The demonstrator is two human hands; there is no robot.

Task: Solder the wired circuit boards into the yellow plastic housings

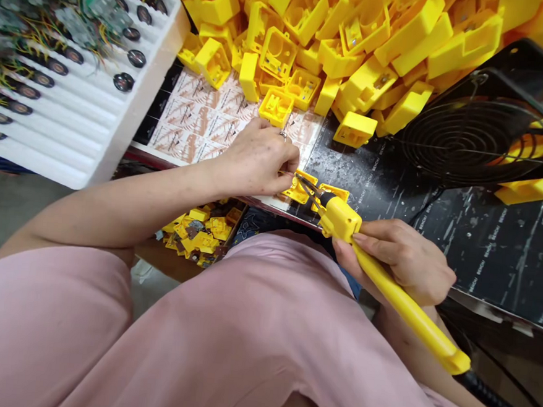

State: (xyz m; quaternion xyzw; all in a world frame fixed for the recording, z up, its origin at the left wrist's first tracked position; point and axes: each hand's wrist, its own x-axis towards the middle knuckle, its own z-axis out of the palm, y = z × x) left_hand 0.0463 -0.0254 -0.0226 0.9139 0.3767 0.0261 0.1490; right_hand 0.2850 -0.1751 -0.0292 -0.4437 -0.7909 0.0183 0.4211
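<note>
My right hand (402, 256) is wrapped round the handle of a yellow soldering iron (386, 286), with a black cable at its rear end. The iron's thin dark prongs reach left to a small open yellow plastic housing (297, 190) at the front edge of the bench. My left hand (260, 159) is closed in a pinch just left of that housing and touches or nearly touches it. What the left fingertips hold is hidden. A second yellow piece (340, 193) lies right beside the first, partly behind the iron.
Yellow housings (312, 20) are heaped along the back. A white foam tray (86, 128) at left carries wired round parts and circuit boards. A black fan (471, 143) with a wire guard stands at right. Below the edge is a box of yellow parts (204, 236).
</note>
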